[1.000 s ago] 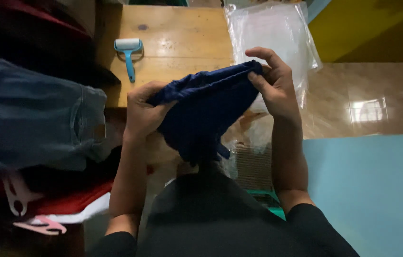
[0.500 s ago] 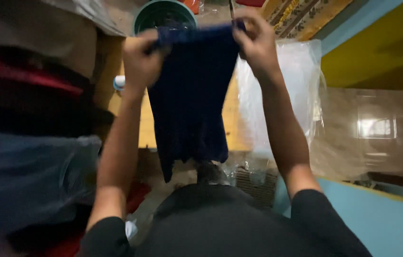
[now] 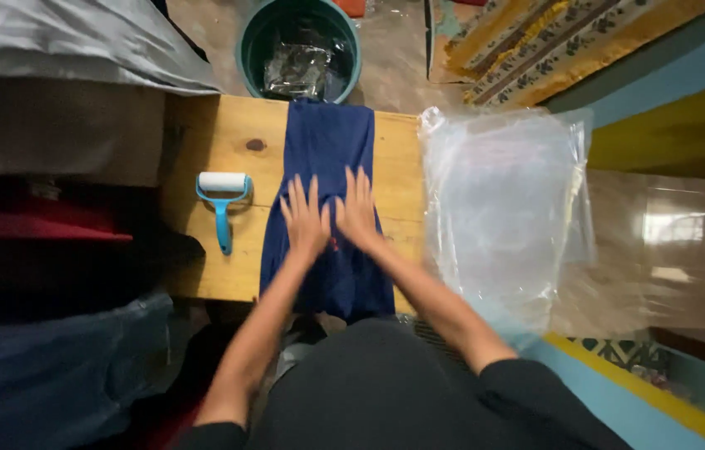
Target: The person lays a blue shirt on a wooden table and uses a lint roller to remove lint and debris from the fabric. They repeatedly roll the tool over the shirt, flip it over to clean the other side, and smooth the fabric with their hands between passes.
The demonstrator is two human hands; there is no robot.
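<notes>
Head view looks straight down on a small wooden table (image 3: 202, 142) of pale, knotted planks, standing on a worn grey floor. Past its far edge, patterned yellow mats (image 3: 552, 42) lie on the floor, and to the right a blue and yellow painted wall (image 3: 669, 117) runs beside a glossy brown tiled floor. Stacked folded garments (image 3: 52, 250) in grey, brown, red, black and denim blue fill the left side.

A navy blue garment (image 3: 327, 142) lies flat down the middle of the table as a long strip, its far end reaching the far edge and its near end hanging over the near edge. Both hands rest palm-down on it, side by side with fingers spread and gripping nothing: left hand (image 3: 306, 218), right hand (image 3: 357, 208).

A blue-handled lint roller (image 3: 222, 197) with a white roll lies left of the garment, apart from it. A stack of clear plastic bags (image 3: 502, 208) covers the table's right end and overhangs it.

A round green bucket (image 3: 252, 33) sits on the floor just beyond the table; crumpled clear plastic (image 3: 296, 71) lies inside it.
</notes>
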